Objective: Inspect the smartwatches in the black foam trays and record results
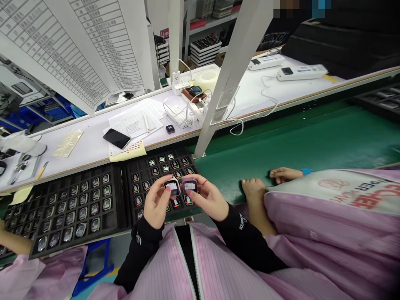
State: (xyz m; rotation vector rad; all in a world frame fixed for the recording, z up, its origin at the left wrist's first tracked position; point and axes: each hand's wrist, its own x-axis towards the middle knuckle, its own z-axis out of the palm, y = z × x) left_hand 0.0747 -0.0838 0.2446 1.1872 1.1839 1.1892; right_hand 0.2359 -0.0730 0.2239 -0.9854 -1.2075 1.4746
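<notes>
Two smartwatch bodies without straps are held side by side, screens lit and facing up. My left hand point(158, 201) is closed on a light-cased smartwatch point(173, 188), its thumb against the screen's edge. My right hand point(211, 199) grips a purple-cased smartwatch point(189, 186), thumb at the lower edge. Both hands hover over a black foam tray point(142, 166) whose pockets carry several more watches with lit screens. To the left, another black tray point(112, 221) holds rows of similar watches, some lit and some dark.
A white shelf behind bears a phone point(116, 138), papers point(134, 121), a small dark watch point(170, 129) and white power strips point(178, 116). A metal post point(218, 104) rises ahead. A co-worker's hands point(254, 189) rest on the green bench point(281, 146) at right; another person's arm point(15, 238) shows at left.
</notes>
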